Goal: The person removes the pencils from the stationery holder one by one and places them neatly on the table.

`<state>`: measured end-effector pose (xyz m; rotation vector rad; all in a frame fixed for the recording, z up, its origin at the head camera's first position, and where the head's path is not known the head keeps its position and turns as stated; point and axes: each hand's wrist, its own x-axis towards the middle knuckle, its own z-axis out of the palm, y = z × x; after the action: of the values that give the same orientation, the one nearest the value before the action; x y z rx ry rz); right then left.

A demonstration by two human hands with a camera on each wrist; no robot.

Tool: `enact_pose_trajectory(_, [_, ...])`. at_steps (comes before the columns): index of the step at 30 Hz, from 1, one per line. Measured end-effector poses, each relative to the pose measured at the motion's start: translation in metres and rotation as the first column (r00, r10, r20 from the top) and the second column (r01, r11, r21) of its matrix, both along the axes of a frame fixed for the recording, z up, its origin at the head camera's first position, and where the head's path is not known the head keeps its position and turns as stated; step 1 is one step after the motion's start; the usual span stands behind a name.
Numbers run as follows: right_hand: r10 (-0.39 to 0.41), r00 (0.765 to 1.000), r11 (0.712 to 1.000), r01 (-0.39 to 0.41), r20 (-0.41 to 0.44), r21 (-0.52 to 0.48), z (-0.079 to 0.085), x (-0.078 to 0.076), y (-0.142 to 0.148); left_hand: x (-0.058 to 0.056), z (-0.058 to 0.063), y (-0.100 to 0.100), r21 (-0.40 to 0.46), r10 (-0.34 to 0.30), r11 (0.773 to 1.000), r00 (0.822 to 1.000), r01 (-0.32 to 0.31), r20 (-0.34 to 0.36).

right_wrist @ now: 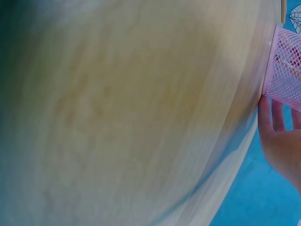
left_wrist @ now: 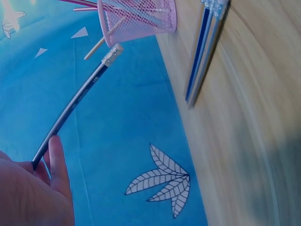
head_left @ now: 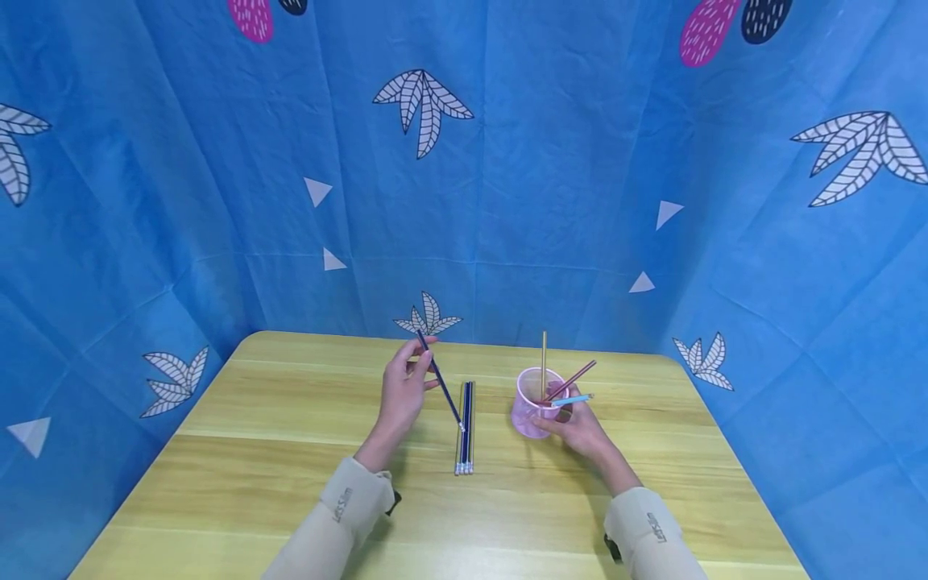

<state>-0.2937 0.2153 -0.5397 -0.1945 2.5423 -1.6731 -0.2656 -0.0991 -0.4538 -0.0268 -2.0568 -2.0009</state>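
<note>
My left hand point(head_left: 404, 388) pinches a dark pencil point(head_left: 440, 379) near its upper end, with the eraser end slanting down to the right. In the left wrist view the pencil point(left_wrist: 75, 100) carries an "HB" marking beside its silver ferrule. Below that eraser lies a row of several pencils point(head_left: 466, 435), side by side on the table, ferrules toward me. My right hand point(head_left: 580, 431) grips a pink mesh pen cup point(head_left: 528, 415) from its right side, thumb at the front. A yellow pencil point(head_left: 544, 354), a red pencil point(head_left: 576, 379) and a light blue pencil point(head_left: 573, 400) stick out of the cup.
The wooden table point(head_left: 290, 419) has rounded far corners. Behind it and along both sides hangs a blue curtain point(head_left: 464, 209) printed with white leaves and triangles. Both forearms, in light sleeves point(head_left: 333, 507), reach in from the near edge.
</note>
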Motion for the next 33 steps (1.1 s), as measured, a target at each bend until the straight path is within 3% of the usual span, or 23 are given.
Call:
enact_pose_trajectory(12, [0.005,1.000,1.000,-0.005,-0.005,-0.008,0.000,0.002,0.001,-0.008,-0.012,-0.012,0.030,0.082,0.996,0.995,-0.084,0.062])
enact_pose_trajectory(22, [-0.001,1.000,1.000,0.001,0.004,-0.002,0.001,0.001,0.001,-0.015,-0.021,-0.020,0.015,0.081,0.996,0.989,-0.083,0.127])
enact_pose_trajectory(33, [0.010,1.000,1.000,-0.010,-0.004,0.001,0.001,0.002,0.001,-0.026,-0.038,-0.023,-0.042,0.044,0.998,0.976,-0.036,0.211])
